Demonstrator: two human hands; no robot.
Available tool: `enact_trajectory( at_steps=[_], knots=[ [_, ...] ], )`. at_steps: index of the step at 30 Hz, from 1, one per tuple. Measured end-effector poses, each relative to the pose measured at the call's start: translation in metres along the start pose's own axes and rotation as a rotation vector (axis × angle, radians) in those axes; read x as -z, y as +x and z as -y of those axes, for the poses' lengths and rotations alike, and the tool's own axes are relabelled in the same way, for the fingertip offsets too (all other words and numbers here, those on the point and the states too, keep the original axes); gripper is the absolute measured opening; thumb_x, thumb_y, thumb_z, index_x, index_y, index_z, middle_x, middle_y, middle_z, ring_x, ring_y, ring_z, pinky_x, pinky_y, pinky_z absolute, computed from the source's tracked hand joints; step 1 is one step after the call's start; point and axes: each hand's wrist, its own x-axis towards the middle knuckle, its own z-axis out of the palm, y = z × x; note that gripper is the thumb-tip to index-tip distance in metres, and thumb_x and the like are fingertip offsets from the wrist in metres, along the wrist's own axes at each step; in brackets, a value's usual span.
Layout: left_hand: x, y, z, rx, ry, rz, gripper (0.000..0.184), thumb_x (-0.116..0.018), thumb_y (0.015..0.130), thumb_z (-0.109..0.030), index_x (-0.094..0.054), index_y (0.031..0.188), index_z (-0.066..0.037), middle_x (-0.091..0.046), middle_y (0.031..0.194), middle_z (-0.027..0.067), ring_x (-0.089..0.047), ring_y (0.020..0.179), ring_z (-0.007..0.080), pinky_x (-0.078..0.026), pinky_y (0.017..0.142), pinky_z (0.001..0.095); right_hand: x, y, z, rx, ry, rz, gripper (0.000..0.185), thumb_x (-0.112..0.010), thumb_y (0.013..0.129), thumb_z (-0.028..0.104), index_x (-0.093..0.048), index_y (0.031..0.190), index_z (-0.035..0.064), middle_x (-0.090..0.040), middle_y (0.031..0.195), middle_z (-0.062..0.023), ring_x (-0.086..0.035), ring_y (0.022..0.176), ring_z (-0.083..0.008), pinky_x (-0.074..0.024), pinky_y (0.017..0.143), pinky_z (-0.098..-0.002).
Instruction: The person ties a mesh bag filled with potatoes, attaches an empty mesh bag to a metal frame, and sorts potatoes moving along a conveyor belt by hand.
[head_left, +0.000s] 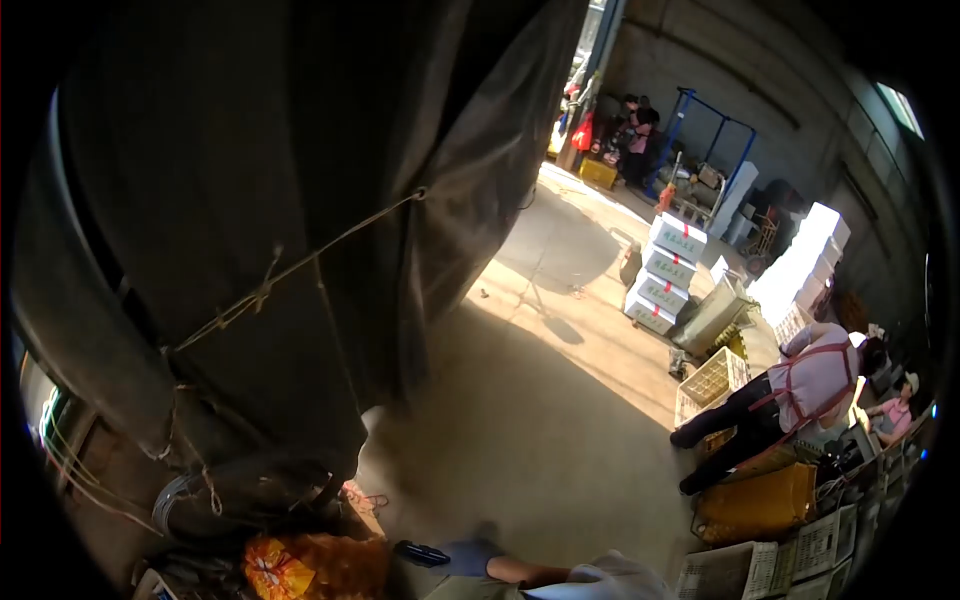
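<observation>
At the bottom edge, my left hand (470, 557) wears a blue-grey glove. Its fingers are closed around a dark, narrow object (421, 553) with a pale edge, whose kind I cannot make out. Just left of it lies an orange-red mesh bag (340, 565) with a bright yellow and orange patch. My pale sleeve (605, 578) shows at the lower middle. My right hand is out of view.
A big dark tarpaulin (260, 200), tied with a rope (300, 268), fills the left. Rightward stand stacked white boxes (665, 268), a yellow crate (714, 380), a bending person (810, 380) and grey crates (730, 570). Farther back are a blue frame (720, 120) and other people.
</observation>
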Motion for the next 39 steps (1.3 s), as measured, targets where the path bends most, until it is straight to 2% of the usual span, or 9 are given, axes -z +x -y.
enact_trajectory(
  at_steps=[2, 6, 14, 23, 25, 27, 33, 36, 39],
  knots=[
    [0.012, 0.045, -0.172, -0.044, -0.141, 0.143, 0.058, -0.064, 0.091, -0.036, -0.052, 0.134, 0.001, -0.061, 0.125, 0.0208, -0.057, 0.116, 0.0323, -0.045, 0.096, 0.039, 0.044, -0.018, -0.028, 0.096, 0.112, -0.047, 0.058, -0.061, 0.086, 0.056, -0.06, 0.122, 0.0109, -0.067, 0.11, -0.0133, -0.064, 0.104, -0.0283, -0.0464, 0.09, -0.0379],
    [-0.038, 0.122, -0.322, -0.056, -0.112, 0.214, 0.053, -0.064, 0.092, -0.034, -0.054, 0.131, 0.001, -0.061, 0.121, 0.0185, -0.057, 0.111, 0.0298, -0.046, 0.094, 0.0376, 0.111, -0.038, -0.117, -0.033, 0.513, -0.148, 0.063, -0.062, 0.086, 0.056, -0.055, 0.129, 0.011, -0.066, 0.113, -0.0125, -0.062, 0.107, -0.0288, -0.0459, 0.093, -0.0382],
    [-0.15, 0.219, -0.443, 0.153, 0.146, 0.427, 0.045, -0.063, 0.093, -0.029, -0.057, 0.126, 0.001, -0.062, 0.113, 0.0138, -0.058, 0.102, 0.0247, -0.047, 0.088, 0.0349, 0.297, -0.02, -0.269, -0.02, 0.747, -0.697, 0.055, -0.059, 0.092, 0.045, -0.056, 0.128, 0.0029, -0.066, 0.111, -0.0096, -0.061, 0.103, -0.0212, -0.0461, 0.088, -0.0329],
    [-0.29, 0.445, -0.656, 0.374, 0.408, 0.578, 0.036, -0.061, 0.094, -0.024, -0.06, 0.12, 0.001, -0.064, 0.103, 0.0086, -0.058, 0.092, 0.019, -0.049, 0.081, 0.0319, 0.523, -0.029, -0.462, -0.313, 0.827, -0.804, 0.063, -0.069, 0.084, 0.048, -0.059, 0.124, 0.0007, -0.068, 0.104, -0.0116, -0.063, 0.096, -0.0206, -0.0481, 0.086, -0.0325],
    [-0.333, 0.528, -0.744, 0.261, 0.417, 0.564, 0.034, -0.061, 0.094, -0.022, -0.061, 0.118, 0.001, -0.064, 0.101, 0.0074, -0.058, 0.089, 0.0177, -0.049, 0.08, 0.0312, 0.552, -0.034, -0.512, -0.422, 0.795, -0.827, 0.06, -0.072, 0.084, 0.043, -0.059, 0.124, 0.0006, -0.068, 0.103, -0.0092, -0.062, 0.091, -0.0169, -0.0493, 0.081, -0.0307],
    [-0.396, 0.622, -0.852, 0.068, 0.373, 0.539, 0.032, -0.061, 0.094, -0.021, -0.062, 0.117, 0.001, -0.064, 0.099, 0.0063, -0.058, 0.087, 0.0165, -0.05, 0.078, 0.0306, 0.561, -0.023, -0.589, -0.559, 0.55, -0.872, 0.074, -0.067, 0.085, 0.05, -0.041, 0.144, 0.0134, -0.063, 0.125, -0.0171, -0.061, 0.116, -0.0292, -0.0463, 0.096, -0.0446],
    [-0.53, 0.697, -1.302, -0.405, -0.39, 0.522, 0.023, -0.062, 0.093, -0.021, -0.067, 0.108, -0.004, -0.064, 0.087, 0.0051, -0.058, 0.075, 0.0103, -0.049, 0.07, 0.0262, 0.81, -0.036, -0.649, -0.596, 0.809, -1.193, 0.057, -0.08, 0.076, 0.039, -0.062, 0.115, 0.0014, -0.068, 0.099, -0.0073, -0.063, 0.088, -0.0166, -0.0507, 0.08, -0.0322],
    [-0.586, 0.798, -1.255, -0.52, -0.091, 0.29, 0.024, -0.063, 0.093, -0.021, -0.067, 0.108, -0.003, -0.063, 0.084, 0.0039, -0.056, 0.072, 0.0094, -0.049, 0.068, 0.0262, 0.963, -0.015, -0.725, -0.476, 0.831, -1.15, 0.056, -0.082, 0.073, 0.037, -0.062, 0.111, 0.0028, -0.067, 0.094, -0.0069, -0.063, 0.084, -0.0178, -0.051, 0.078, -0.0331],
    [-0.562, 0.779, -1.227, 0.069, 0.022, 0.319, 0.034, -0.064, 0.091, -0.026, -0.066, 0.111, 0.001, -0.07, 0.095, 0.0114, -0.066, 0.082, 0.018, -0.052, 0.071, 0.0296, 1.139, -0.008, -0.756, -0.381, 0.767, -1.135, 0.057, -0.083, 0.072, 0.038, -0.061, 0.111, 0.0031, -0.067, 0.094, -0.009, -0.063, 0.082, -0.0201, -0.0511, 0.076, -0.0335]
  ],
)
